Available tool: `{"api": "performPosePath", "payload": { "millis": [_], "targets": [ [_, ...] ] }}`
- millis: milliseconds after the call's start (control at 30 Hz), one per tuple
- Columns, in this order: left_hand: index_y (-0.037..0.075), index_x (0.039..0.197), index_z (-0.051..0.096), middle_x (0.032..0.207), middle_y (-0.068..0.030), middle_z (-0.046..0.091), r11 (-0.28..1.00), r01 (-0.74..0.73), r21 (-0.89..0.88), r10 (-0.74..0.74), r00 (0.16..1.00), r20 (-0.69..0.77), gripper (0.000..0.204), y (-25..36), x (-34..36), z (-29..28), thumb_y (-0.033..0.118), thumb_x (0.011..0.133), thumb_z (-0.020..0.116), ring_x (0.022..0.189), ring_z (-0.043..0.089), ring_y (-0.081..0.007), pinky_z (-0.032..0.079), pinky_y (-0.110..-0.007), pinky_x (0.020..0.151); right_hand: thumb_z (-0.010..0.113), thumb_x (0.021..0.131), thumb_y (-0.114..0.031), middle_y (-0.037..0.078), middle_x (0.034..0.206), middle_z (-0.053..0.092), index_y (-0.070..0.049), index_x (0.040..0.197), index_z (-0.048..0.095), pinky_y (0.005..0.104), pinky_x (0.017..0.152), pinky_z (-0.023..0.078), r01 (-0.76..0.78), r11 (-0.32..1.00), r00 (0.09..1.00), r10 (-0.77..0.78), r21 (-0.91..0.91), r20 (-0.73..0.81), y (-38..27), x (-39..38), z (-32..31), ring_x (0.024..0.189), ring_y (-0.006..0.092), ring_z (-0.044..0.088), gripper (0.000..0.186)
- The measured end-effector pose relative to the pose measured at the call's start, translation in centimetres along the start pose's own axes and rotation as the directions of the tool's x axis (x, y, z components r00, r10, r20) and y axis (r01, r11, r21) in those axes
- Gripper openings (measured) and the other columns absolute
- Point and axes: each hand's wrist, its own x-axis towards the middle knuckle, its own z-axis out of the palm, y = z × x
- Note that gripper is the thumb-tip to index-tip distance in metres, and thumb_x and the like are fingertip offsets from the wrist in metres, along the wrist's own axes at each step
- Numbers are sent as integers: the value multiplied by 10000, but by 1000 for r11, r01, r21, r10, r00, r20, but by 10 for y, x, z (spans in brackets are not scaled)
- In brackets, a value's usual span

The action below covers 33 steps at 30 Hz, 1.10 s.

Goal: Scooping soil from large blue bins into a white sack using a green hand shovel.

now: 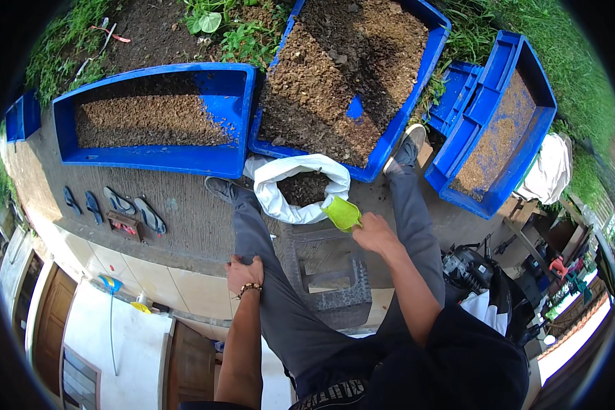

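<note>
My right hand (pixel 376 234) is closed round the handle end of a lime-green scoop (pixel 342 214). The scoop's blade meets the right side of the rim of a white sack (pixel 269 193), which stands open between my feet. Dark crumbly material (pixel 303 188) lies inside the sack. My left hand (pixel 244 275), with a beaded bracelet at the wrist, rests on my left leg near the knee, its fingers spread on the grey trousers and holding nothing. Just beyond the sack is a large blue tray (pixel 374 171) heaped with brown, clumpy material.
Another blue tray (pixel 150 156) with brown grains stands at left, and a narrower one (pixel 536 85) at right. Several sandals (pixel 119 201) lie on the concrete. Between my legs is a grey stool (pixel 342 304). A white bag (pixel 548 171) and a motorbike (pixel 468 268) are at right.
</note>
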Motion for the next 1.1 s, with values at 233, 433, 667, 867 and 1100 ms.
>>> {"api": "performPosePath", "payload": {
  "millis": [233, 433, 667, 867, 1100],
  "targets": [
    [114, 1148, 647, 1196, -142, 603, 999, 2, 37, -1, 1000, -16, 527, 6, -2, 7, 406, 716, 722, 1027, 653, -348, 521, -459, 868, 458, 991, -335, 2, 632, 464, -55, 905, 516, 272, 460, 359, -39, 122, 982, 188, 992, 15, 40, 53, 3, 509, 112, 429, 299],
    [128, 1152, 646, 1176, -132, 617, 996, -9, 92, 11, 1000, -18, 517, 22, -5, 13, 397, 720, 736, 1027, 651, -349, 518, -464, 866, 443, 960, -378, 22, 587, 438, -92, 848, 471, 289, 411, 316, -65, -352, 939, 295, 934, 177, 61, 225, 50, 456, 127, 386, 308],
    [122, 1100, 640, 1142, -128, 617, 986, -26, 167, 34, 999, -40, 457, 34, -9, 20, 374, 731, 732, 1016, 646, -354, 516, -472, 862, 484, 878, -332, 367, 927, 624, 142, 871, 634, 571, 858, 414, 79, 400, 676, 652, 913, -344, 72, 301, 63, 954, 536, 578, 497],
    [121, 1120, 615, 1132, -138, 609, 982, 1, 187, 8, 999, -46, 456, 45, -19, 29, 353, 744, 727, 1034, 632, -361, 507, -473, 874, 407, 956, -348, 367, 1019, 627, 106, 912, 642, 563, 898, 427, 215, 566, 536, 613, 796, -581, 63, 366, -27, 1001, 519, 578, 514],
    [105, 1126, 613, 1133, -143, 605, 982, -11, 187, 18, 999, -33, 463, 71, -34, 40, 336, 745, 736, 1039, 630, -366, 503, -479, 881, 510, 930, -258, 163, 840, 668, 60, 904, 634, 428, 737, 471, 428, 230, 628, 621, 874, -470, 86, 424, -104, 788, 302, 628, 342]
  ]
}}
